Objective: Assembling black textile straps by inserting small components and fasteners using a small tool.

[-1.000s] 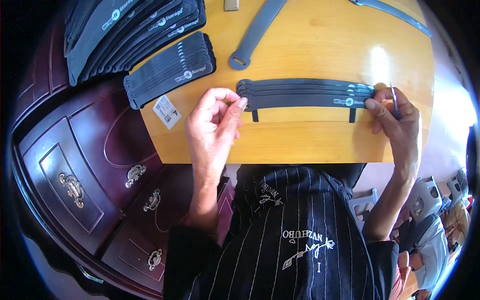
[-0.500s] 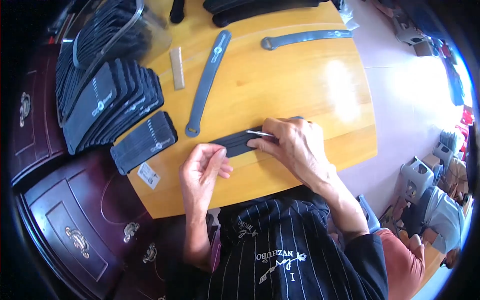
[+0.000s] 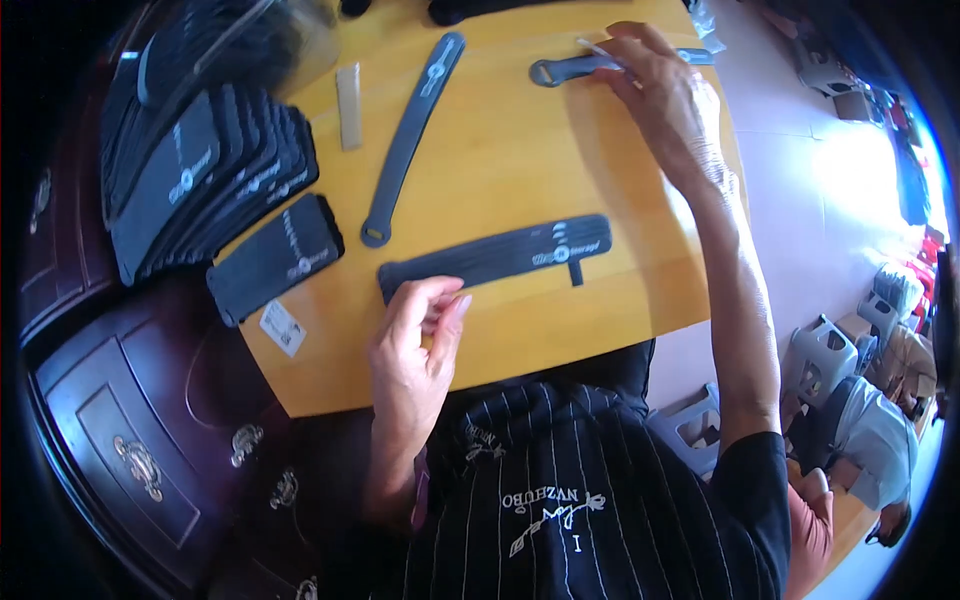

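Observation:
A dark grey stack of straps (image 3: 490, 258) with white print lies across the near middle of the table. My left hand (image 3: 412, 340) is beside the stack's left end, thumb and fingertips drawn together; whether anything small is between them is hidden. Over the far right, my right hand (image 3: 672, 105) grips a slim, shiny metal tool (image 3: 598, 48) whose exact kind is unclear. Beneath that hand lies a single grey strap (image 3: 562, 70) with a slot at one end. A small black tab (image 3: 575, 273) pokes out from the stack's near side.
Another slotted strap (image 3: 412, 140) lies left of centre, near a thin tan strip (image 3: 348, 105). Larger piles of straps (image 3: 215, 180) and a smaller bundle (image 3: 280, 255) line the left edge, beside a white label (image 3: 283, 328). Dark wooden drawers (image 3: 130, 440) stand at left; people sit at right.
My right hand has left the strap stack and moved far right with the metal tool, over the single strap. The stack now lies uncovered. My left hand stays near its left end.

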`<state>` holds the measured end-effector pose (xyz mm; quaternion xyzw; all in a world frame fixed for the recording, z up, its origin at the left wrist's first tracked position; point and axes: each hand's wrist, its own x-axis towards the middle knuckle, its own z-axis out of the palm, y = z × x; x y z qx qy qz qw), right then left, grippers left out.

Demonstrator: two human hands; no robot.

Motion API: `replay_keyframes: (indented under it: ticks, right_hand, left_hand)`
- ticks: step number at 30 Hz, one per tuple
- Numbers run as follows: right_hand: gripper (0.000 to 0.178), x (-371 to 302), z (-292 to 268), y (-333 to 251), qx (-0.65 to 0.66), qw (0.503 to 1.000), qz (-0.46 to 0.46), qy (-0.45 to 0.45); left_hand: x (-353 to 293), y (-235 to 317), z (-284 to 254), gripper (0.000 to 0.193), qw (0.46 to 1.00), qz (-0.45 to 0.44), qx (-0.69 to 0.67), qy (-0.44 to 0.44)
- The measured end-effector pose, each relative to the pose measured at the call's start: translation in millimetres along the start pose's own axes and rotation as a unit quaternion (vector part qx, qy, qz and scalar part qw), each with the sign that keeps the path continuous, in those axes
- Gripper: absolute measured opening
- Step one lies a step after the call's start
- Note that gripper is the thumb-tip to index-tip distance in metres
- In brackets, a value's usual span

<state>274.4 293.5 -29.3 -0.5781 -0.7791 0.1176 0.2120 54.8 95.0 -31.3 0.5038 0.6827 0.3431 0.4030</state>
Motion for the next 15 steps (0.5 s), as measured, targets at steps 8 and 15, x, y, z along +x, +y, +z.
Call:
replay_keyframes:
  ticks: [8,15]
  right_hand:
    - [0.013,-107.6,-55.7,-46.7,0.082,0.988,0.101,-0.088]
    - [0.019,-177.6,-60.0,-91.0,0.209,0.941,0.041,-0.263]
  left_hand:
    - [-27.9,16.8,9.1,0.017,0.992,0.096,-0.077,0.0]
    - [-55.8,11.3,-3.4,0.022,0.967,0.056,-0.206,-0.135]
